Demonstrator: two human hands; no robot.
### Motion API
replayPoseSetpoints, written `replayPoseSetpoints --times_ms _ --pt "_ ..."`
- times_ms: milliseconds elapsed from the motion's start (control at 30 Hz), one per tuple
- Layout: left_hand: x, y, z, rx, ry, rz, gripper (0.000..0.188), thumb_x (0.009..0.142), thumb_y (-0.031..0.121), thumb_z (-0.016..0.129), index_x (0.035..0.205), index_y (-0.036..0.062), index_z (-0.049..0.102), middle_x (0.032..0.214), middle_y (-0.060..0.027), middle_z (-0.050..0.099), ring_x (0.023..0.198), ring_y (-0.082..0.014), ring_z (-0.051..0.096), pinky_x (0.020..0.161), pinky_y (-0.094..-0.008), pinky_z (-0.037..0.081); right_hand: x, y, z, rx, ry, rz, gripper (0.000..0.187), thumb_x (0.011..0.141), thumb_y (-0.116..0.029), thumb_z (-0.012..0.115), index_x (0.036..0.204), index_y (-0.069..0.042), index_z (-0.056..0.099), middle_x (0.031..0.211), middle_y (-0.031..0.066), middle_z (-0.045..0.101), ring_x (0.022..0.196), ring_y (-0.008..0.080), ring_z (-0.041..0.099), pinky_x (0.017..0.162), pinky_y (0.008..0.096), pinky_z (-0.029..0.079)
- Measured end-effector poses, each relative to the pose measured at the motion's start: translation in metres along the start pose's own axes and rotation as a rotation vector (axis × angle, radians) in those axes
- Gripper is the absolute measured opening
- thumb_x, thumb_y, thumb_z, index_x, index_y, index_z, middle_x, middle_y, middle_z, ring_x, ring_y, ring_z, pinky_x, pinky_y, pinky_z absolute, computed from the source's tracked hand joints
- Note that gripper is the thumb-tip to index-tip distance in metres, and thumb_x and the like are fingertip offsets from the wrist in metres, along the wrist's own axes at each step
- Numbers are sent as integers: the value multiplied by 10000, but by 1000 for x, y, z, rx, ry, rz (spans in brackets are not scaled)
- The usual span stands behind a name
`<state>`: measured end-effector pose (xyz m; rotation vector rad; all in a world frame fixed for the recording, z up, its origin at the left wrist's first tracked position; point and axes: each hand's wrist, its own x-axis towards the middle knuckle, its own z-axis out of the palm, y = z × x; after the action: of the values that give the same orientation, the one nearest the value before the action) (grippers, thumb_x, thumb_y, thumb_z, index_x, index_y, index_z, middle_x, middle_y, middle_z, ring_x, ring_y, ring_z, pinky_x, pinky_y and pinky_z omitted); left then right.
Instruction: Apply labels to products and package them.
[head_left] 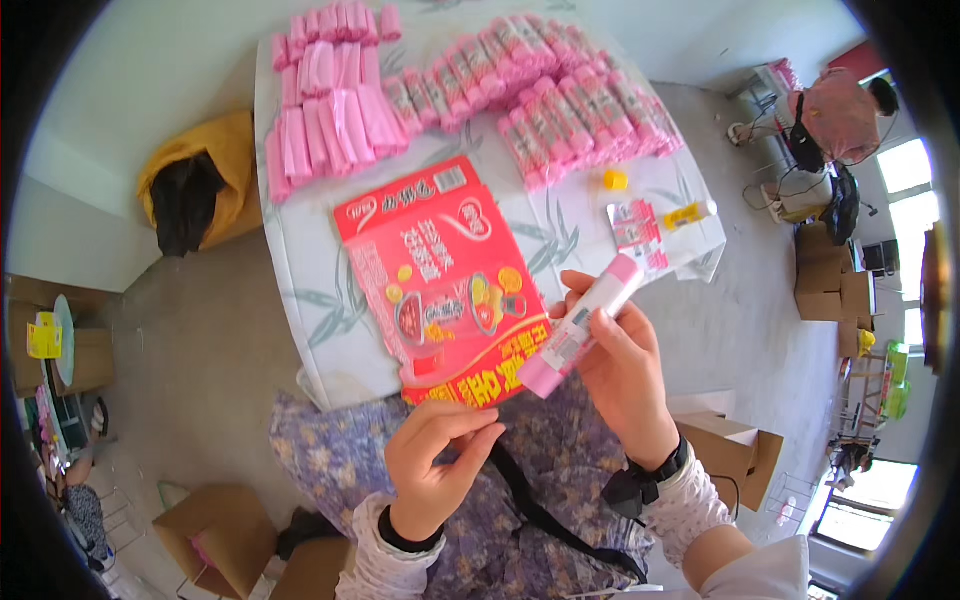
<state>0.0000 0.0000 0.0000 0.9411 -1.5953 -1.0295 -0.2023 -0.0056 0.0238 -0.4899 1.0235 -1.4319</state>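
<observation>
Right now the right hand [625,375] pinches a pink roll [580,328] over the table edge, beside the red flattened carton [440,280]. Left hand [440,465] sits below, fingertips pressed together on nothing visible. Best to hold the roll steady at mid-length while the left fingers find its lower end.

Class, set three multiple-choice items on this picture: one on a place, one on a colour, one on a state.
1. Where does the red carton lie?
A on the table
B on the floor
C on a shelf
2. What colour is the small cap on the table?
A blue
B yellow
C black
3. What does the right hand hold?
A nothing
B scissors
C a pink tube

A: the carton lies flat on the cloth.
B: the cap beside the pink rolls is yellow.
C: the fingers wrap the tube; the left hand holds nothing visible.
</observation>
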Motion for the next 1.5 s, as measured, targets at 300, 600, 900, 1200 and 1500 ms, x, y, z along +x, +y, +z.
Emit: replayPoseSetpoints --times_ms 300,600,900,1200,1500 --pt "60 -68 -31 46 83 -249 224 912 154 627 777 -23 649 556 -8 521 514 -41 413 468 -237 312 103 -30 -11 -581 -116 320 449 849 -58 619 1262 22 463 1078 97 609 927 159 605 779 283 491" --pt "64 -117 -50 -13 310 -386 300 954 188 573 737 -7 645 570 90 389 545 -5 291 491 -227 189 198 -14 17 -1170 -286 -113 536 671 -120 724 1134 55 518 947 154 633 796 233 627 722 345 499" --pt "70 -123 -47 -57 282 -394 265 921 161 621 725 -16 605 538 57 415 520 -14 324 467 -228 236 341 17 74 -1600 136 -525 551 695 -171 682 1112 63 408 1004 290 595 961 419 613 790 463 506" --pt "67 -133 -56 -72 245 -403 265 933 169 612 743 -15 623 564 61 475 520 -2 315 470 -223 211 375 38 95 -1874 251 -497 504 723 -128 699 1099 27 402 1126 254 535 1003 408 607 790 454 534" --pt "70 -121 -55 -74 269 -409 286 935 172 610 709 2 569 563 69 420 525 -5 302 475 -221 216 359 39 81 -1678 272 -632 596 749 -313 760 1167 -16 455 1041 197 584 893 328 625 725 404 505"
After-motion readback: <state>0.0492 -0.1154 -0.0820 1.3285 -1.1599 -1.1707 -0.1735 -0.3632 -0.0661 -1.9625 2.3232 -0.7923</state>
